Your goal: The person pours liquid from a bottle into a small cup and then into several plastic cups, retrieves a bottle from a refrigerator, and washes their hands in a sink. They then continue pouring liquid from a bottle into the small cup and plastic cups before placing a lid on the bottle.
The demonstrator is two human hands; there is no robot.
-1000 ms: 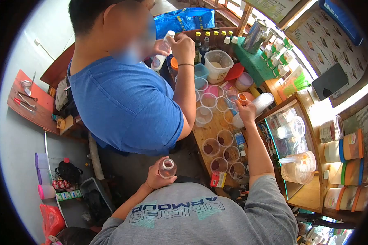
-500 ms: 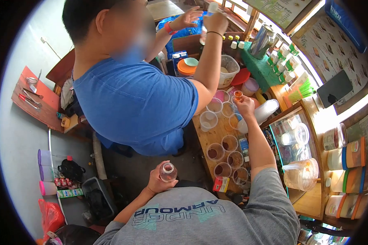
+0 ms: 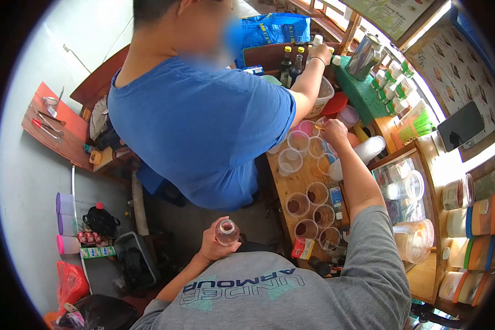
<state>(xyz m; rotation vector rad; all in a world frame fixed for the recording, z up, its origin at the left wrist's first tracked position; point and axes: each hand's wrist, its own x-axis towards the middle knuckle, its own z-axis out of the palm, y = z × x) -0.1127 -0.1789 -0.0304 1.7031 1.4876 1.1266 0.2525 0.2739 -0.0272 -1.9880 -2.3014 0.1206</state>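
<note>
Lower centre: left hand [image 3: 210, 248] is curling round clear open-necked bottle [image 3: 227, 233], upright, likely against spills | Upper right: right hand [image 3: 335, 132] is pinching small orange-tinted vessel [image 3: 319, 126]

co-worker's head [image 3: 168, 12] cropped, small cup [image 3: 319, 127] blurred

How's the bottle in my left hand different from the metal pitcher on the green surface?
The bottle is see-through, while the pitcher is shiny and opaque. Your left hand holds the bottle close to your body; the pitcher stands on the green surface, farther away, with no hand on it.
</note>
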